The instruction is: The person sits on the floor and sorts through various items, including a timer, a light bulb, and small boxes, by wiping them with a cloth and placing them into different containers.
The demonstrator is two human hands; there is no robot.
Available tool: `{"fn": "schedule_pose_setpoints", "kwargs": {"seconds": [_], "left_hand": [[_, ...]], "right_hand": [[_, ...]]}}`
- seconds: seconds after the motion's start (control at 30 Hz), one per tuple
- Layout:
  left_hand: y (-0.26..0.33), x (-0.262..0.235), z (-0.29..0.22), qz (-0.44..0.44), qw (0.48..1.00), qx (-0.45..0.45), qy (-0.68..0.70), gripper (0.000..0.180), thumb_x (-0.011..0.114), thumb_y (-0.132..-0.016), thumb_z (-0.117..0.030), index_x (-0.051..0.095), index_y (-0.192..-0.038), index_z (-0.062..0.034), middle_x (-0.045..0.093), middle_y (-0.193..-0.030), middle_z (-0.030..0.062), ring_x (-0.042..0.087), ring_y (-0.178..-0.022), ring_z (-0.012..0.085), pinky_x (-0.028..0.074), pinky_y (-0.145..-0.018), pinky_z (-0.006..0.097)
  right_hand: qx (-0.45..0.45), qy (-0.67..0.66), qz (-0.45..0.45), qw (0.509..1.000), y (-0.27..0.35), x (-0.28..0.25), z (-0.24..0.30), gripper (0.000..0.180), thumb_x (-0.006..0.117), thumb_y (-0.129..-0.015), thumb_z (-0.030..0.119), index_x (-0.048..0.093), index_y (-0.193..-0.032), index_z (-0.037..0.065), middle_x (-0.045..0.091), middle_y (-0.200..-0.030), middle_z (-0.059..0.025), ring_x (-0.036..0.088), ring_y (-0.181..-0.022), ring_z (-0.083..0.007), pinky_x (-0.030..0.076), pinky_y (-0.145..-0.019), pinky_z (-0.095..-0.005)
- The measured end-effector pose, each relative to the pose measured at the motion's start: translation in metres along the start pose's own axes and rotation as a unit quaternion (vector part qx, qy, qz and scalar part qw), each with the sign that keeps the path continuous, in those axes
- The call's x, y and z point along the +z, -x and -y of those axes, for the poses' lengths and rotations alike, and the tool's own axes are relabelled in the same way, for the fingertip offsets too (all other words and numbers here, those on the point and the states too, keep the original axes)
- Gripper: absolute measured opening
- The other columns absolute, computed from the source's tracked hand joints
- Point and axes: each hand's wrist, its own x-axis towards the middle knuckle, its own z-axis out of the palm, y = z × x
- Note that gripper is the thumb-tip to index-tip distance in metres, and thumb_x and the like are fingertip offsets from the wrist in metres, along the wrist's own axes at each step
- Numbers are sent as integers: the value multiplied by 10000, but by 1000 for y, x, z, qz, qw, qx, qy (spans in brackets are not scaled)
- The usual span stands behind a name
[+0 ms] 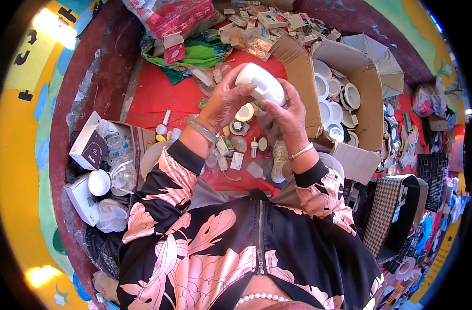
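Both my hands hold up a smooth white rounded plastic device, its exact kind unclear. My left hand grips its left end, thumb across the near side. Round the right end my right hand is closed, with the thumb on the lower edge. Below, on the red cloth, lie a round light with a yellowish face, a small bulb, a small white box and other small parts. Just right of my hands stands an open cardboard box of round white lamps.
At the left, a carton holds clear plastic pieces and a black-and-white box. Small packages pile up at the back beside a red-and-white bag. A houndstooth-patterned box and black crates stand at the right.
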Motion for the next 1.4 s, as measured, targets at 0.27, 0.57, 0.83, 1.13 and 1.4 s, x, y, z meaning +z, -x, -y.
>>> {"fn": "schedule_pose_setpoints", "kwargs": {"seconds": [0.27,0.57,0.83,1.13,1.4], "left_hand": [[-3,-13,2,-64,995,-18,79,458,557,-895,-169,401,-1300,-21,521,-1216,138,552,-1090,256,477,-932,397],[-5,-22,13,-122,973,-153,119,357,447,-950,-240,463,-1236,-27,565,-1142,136,592,-1022,249,557,-802,334],[-5,-34,30,-89,948,-304,22,420,374,-955,-397,514,-1155,-54,633,-918,132,660,-724,235,578,-622,294],[-6,-37,35,-163,968,-168,85,335,463,-928,-299,539,-1142,-53,567,-1108,111,559,-1016,213,505,-825,363],[-5,-31,15,-176,977,43,116,265,546,-895,-171,532,-1142,-77,589,-1087,74,564,-1016,214,474,-867,389]], "right_hand": [[101,-247,35,963,0,-3,13,545,665,-770,40,460,-1274,12,567,-1124,-59,528,-1022,-132,426,-880,-255],[35,-121,43,991,5,1,10,503,652,-799,38,467,-1265,6,600,-1046,-44,556,-938,-98,439,-822,-235],[52,-103,-32,993,-2,-9,-6,342,652,-815,38,532,-1129,-30,633,-922,-57,581,-804,-94,460,-728,-215],[74,-141,33,987,-4,1,4,405,598,-815,0,506,-1209,6,601,-1067,-69,574,-966,-149,451,-853,-274],[161,-171,57,970,6,19,13,459,553,-842,12,441,-1287,-5,614,-1065,-115,588,-920,-139,467,-793,-237]]}}
